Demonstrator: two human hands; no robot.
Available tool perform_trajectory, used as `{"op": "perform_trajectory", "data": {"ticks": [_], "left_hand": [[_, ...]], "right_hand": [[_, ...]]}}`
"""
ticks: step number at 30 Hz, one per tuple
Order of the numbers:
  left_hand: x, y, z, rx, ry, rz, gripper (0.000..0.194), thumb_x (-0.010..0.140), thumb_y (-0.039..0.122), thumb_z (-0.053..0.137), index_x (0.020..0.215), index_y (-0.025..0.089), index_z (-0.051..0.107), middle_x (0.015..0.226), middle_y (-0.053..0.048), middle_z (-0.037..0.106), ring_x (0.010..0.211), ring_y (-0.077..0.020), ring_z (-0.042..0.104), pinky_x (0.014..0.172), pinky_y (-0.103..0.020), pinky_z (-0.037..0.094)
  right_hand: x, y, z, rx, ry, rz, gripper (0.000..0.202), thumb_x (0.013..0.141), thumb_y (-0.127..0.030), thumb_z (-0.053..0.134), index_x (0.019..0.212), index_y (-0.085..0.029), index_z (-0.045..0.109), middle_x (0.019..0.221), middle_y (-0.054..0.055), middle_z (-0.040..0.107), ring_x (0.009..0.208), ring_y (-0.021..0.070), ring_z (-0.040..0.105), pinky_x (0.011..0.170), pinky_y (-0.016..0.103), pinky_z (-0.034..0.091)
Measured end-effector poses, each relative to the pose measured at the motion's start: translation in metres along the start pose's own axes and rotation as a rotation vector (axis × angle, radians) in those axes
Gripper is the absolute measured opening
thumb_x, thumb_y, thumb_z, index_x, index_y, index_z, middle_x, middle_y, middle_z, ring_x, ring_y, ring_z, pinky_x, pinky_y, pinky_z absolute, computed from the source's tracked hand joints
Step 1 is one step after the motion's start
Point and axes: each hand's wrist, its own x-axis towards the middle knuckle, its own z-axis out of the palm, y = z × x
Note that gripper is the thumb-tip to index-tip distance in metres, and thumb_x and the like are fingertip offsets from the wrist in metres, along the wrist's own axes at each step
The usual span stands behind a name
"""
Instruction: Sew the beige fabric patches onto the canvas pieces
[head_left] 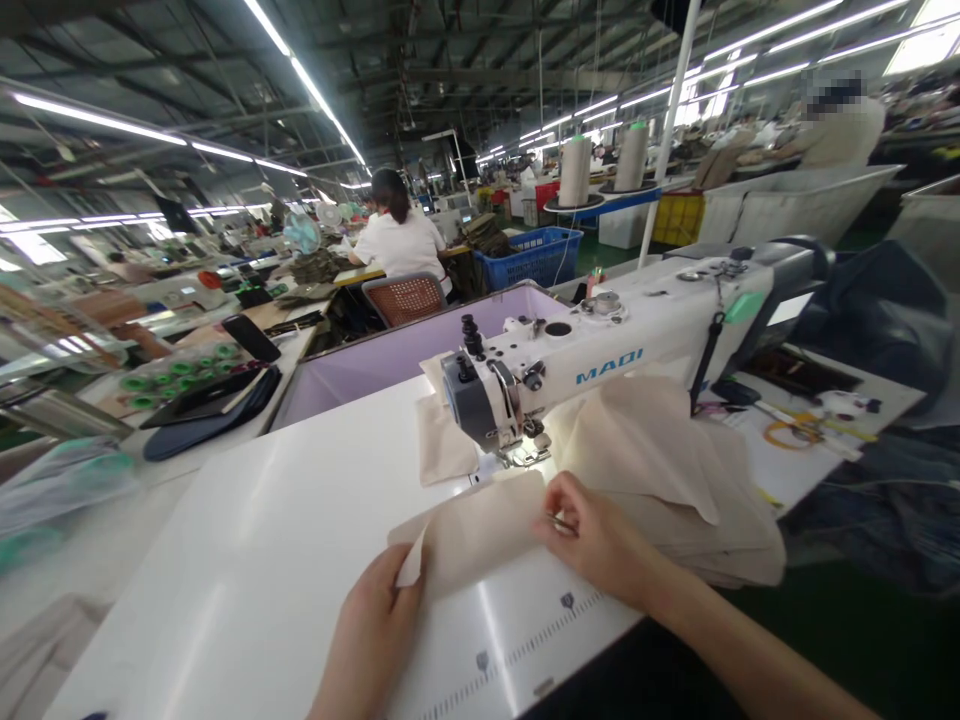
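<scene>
My left hand [379, 610] is closed on the left end of a beige fabric piece [480, 530], whose edge curls up between thumb and fingers. At the right end of that piece, my right hand [592, 535] is closed, with a small metal tool [561, 522] showing between the fingers; its kind is mostly hidden. The fabric lies on the white table, just in front of the sewing machine [555, 365]. Close to its far edge is the presser foot [529, 455], lit by a lamp. Another beige piece [444, 445] lies left of the machine head.
Beige panels [675, 480] are piled right of the needle, under the machine arm. Yellow-handled scissors [791, 430] lie farther right. A purple-walled bin [360, 375] borders the table's far side. Two thread cones [576, 172] stand behind. A person in white [401, 245] sits ahead.
</scene>
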Motion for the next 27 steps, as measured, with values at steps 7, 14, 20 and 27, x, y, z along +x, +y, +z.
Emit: {"op": "perform_trajectory", "data": {"ticks": [7,14,20,27], "left_hand": [[-0.016,-0.006,-0.001,0.001,-0.038,-0.010,0.025,0.092,0.044,0.048,0.089,0.026,0.066,0.080,-0.001,0.075,0.075,-0.0228,0.073,0.065,-0.027,0.056],[-0.012,0.003,-0.002,-0.026,-0.068,-0.194,0.032,0.098,0.052,0.041,0.101,0.027,0.061,0.086,-0.002,0.075,0.077,-0.0240,0.073,0.067,-0.029,0.055],[-0.007,0.006,0.000,0.109,-0.137,-0.317,0.024,0.093,0.040,0.039,0.104,0.027,0.057,0.094,-0.005,0.076,0.085,-0.0296,0.073,0.070,-0.035,0.053],[-0.006,0.008,-0.001,0.119,-0.146,-0.330,0.023,0.089,0.033,0.037,0.103,0.027,0.055,0.099,-0.005,0.075,0.088,-0.0288,0.072,0.074,-0.035,0.052]], "right_hand": [[-0.009,-0.010,-0.010,-0.021,-0.232,0.026,0.007,0.085,-0.014,0.061,0.084,-0.021,0.063,0.074,-0.002,0.069,0.070,0.0157,0.064,0.062,0.024,0.041],[0.002,-0.007,0.001,-0.038,-0.147,0.011,0.008,0.089,-0.016,0.063,0.092,-0.021,0.069,0.086,0.001,0.074,0.080,0.0172,0.067,0.071,0.024,0.043],[0.007,-0.003,0.012,-0.190,-0.126,0.026,0.018,0.084,-0.008,0.059,0.091,-0.020,0.071,0.090,0.003,0.076,0.083,0.0198,0.067,0.072,0.027,0.040],[0.007,-0.011,0.011,-0.227,-0.132,0.063,0.021,0.082,-0.006,0.055,0.087,-0.019,0.071,0.088,0.004,0.075,0.082,0.0198,0.066,0.070,0.026,0.038]]}}
